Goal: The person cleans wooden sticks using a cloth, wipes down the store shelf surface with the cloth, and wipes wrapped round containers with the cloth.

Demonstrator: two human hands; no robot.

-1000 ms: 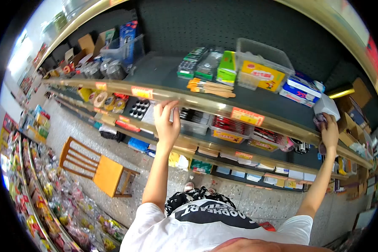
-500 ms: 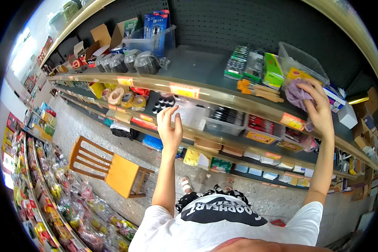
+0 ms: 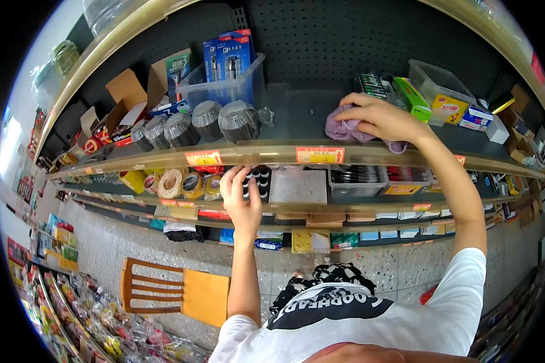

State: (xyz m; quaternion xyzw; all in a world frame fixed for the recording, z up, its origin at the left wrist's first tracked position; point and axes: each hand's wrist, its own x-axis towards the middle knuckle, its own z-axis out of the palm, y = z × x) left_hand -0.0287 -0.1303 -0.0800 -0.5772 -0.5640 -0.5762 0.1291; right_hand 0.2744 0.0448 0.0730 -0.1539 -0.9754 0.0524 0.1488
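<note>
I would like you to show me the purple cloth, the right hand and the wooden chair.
Purple cloth [image 3: 339, 129], head view: a bunched fold.
Right hand [image 3: 390, 118], head view: back of the hand.
Wooden chair [image 3: 204, 296], head view: middle of the seat.

Blue packs [image 3: 230, 60] stand in a clear tub [image 3: 221, 94], with a row of plastic-wrapped bundles [image 3: 238, 124] in front and opened cardboard boxes [image 3: 126, 89] to the left. Farther right, a green box [image 3: 413, 100] sits beside a clear bin [image 3: 436, 75] with a yellow label, followed by a blue box [image 3: 476, 117] and a white box [image 3: 497, 130]. Dark pegboard [image 3: 345, 45] rises behind. Lower down are tape rolls [image 3: 170, 183] and a tray [image 3: 358, 189] of pens. A wooden chair [image 3: 206, 295] stands on the speckled floor [image 3: 406, 260], near bagged goods [image 3: 112, 317] at lower left.
</note>
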